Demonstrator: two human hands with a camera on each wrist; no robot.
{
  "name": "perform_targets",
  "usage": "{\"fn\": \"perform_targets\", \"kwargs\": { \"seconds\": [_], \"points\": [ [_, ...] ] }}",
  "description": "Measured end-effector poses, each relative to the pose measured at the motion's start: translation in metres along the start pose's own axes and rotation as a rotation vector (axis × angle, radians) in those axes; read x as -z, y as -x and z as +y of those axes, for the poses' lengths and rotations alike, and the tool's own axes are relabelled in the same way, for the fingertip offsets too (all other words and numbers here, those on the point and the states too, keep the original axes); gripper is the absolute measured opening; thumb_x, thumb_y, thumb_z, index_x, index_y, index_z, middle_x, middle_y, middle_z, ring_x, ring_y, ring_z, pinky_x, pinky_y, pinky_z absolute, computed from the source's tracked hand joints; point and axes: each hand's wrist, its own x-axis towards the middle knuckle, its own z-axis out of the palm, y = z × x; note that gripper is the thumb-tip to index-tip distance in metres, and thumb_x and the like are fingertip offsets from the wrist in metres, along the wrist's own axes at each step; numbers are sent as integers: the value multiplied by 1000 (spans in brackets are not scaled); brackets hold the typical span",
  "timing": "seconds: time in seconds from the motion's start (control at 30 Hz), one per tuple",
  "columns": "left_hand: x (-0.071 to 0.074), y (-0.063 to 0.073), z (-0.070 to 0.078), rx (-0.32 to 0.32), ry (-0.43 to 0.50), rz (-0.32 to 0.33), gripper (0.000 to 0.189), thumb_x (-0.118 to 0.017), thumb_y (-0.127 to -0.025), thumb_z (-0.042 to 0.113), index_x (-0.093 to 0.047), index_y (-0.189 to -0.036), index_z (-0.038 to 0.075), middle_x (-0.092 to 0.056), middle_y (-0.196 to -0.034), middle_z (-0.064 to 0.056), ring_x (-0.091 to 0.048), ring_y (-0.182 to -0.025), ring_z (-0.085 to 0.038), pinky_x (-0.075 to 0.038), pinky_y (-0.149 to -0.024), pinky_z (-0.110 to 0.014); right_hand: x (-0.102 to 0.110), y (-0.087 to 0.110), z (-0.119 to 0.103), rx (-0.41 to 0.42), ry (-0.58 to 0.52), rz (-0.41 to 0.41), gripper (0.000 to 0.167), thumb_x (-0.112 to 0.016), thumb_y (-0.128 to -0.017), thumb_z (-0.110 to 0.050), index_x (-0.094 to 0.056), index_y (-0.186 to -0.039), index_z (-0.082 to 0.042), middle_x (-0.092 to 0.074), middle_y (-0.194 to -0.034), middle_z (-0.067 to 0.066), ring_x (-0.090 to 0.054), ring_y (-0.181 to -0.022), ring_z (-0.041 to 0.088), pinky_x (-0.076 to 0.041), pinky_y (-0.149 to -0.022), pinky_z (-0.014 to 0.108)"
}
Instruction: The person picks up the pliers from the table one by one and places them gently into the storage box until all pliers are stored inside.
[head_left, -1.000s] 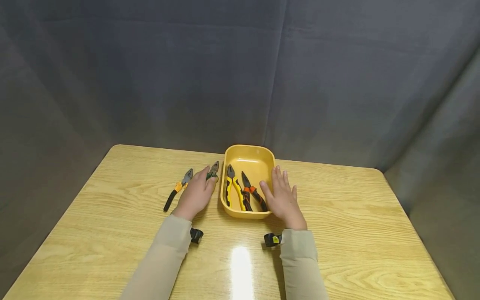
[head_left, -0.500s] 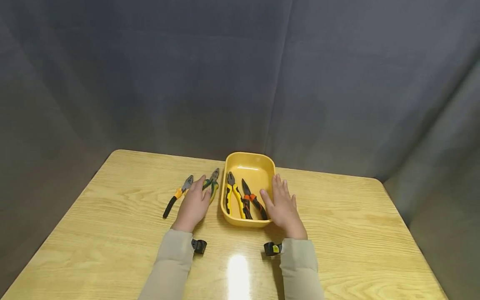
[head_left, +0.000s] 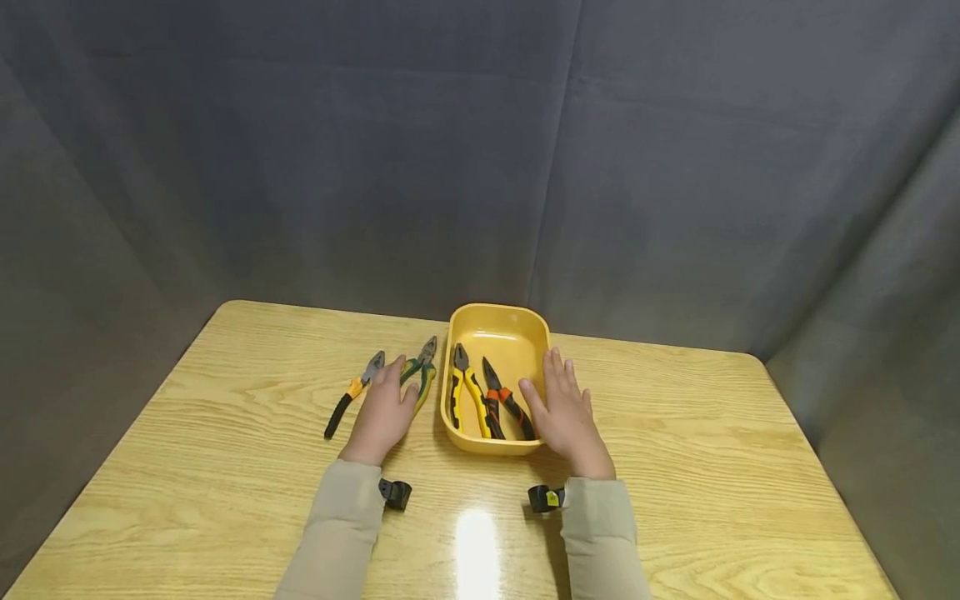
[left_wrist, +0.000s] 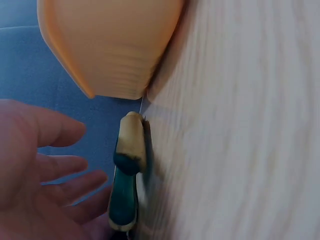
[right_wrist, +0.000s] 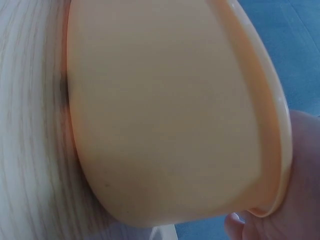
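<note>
My left hand [head_left: 381, 412] hovers low over the handles of the green-and-yellow pliers [head_left: 427, 367]. In the left wrist view its fingers [left_wrist: 75, 187] are spread beside the pliers handles [left_wrist: 125, 185], with a gap between thumb and handles. Left of that hand lie orange-and-black pliers [head_left: 351, 398], partly hidden by it. A yellow bin [head_left: 495, 447] holds yellow-and-black pliers [head_left: 475, 387] and orange-and-black long-nose pliers [head_left: 495, 392]. My right hand [head_left: 568, 412] rests on the bin's right rim with straight fingers, thumb over the inside; the right wrist view shows it behind the rim [right_wrist: 272, 125].
The wooden table [head_left: 697, 467] extends on both sides of the bin. A grey curtain [head_left: 375, 167] hangs behind its far edge. Black wrist cameras [head_left: 396, 494] sit beside both cuffs.
My left hand has drawn back and a little left, uncovering more of the green-and-yellow pliers' handles. The right hand stays at the bin rim. The head view has tilted slightly.
</note>
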Motion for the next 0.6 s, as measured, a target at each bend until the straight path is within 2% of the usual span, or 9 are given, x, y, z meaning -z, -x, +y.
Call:
{"fn": "perform_targets", "kwargs": {
  "seconds": [0.2, 0.27, 0.43, 0.5, 0.6],
  "points": [
    [0, -1, -2, 17, -31, -24, 61, -48, -107, 16, -24, -157, -7, -29, -158, -32, -39, -140, -49, -35, -113, -59, 1, 0, 0, 9, -7, 1, 76, -32, -109, -53, -7, -164, -7, -1, -170, 12, 3, -156, 36, -4, -116, 72],
    [0, 0, -1, 13, -48, -31, 59, -47, -107, 13, -24, -157, -9, -30, -157, -33, -50, -131, -48, -42, -108, -58, 1, 0, 0, 9, -10, -1, 76, -31, -109, -53, -7, -164, -6, -1, -170, 12, 3, -156, 36, -4, -116, 72],
    [-1, 3, 2, -32, -86, -14, 52, -44, -105, 1, -29, -153, -14, -37, -152, -36, -60, -118, -47, -50, -98, -55, 2, 0, -2, 11, -24, -5, 76, -33, -109, -52, -8, -163, -5, -2, -170, 12, 2, -156, 36, -6, -116, 72],
    [-2, 3, 1, -46, -97, -5, 50, -44, -105, -2, -31, -151, -15, -38, -150, -36, -55, -125, -49, -49, -101, -55, 1, 0, -1, 13, -26, -6, 76, -33, -109, -52, -8, -163, -5, -2, -170, 12, 2, -156, 36, -7, -115, 73],
    [-3, 3, 0, -51, -123, -14, 51, -45, -103, -6, -32, -151, -14, -39, -149, -36, -53, -126, -49, -49, -101, -54, 0, 0, -1, 14, -22, -8, 77, -32, -109, -53, -7, -163, -5, -2, -170, 12, 2, -156, 36, -8, -115, 73]
  ]
}}
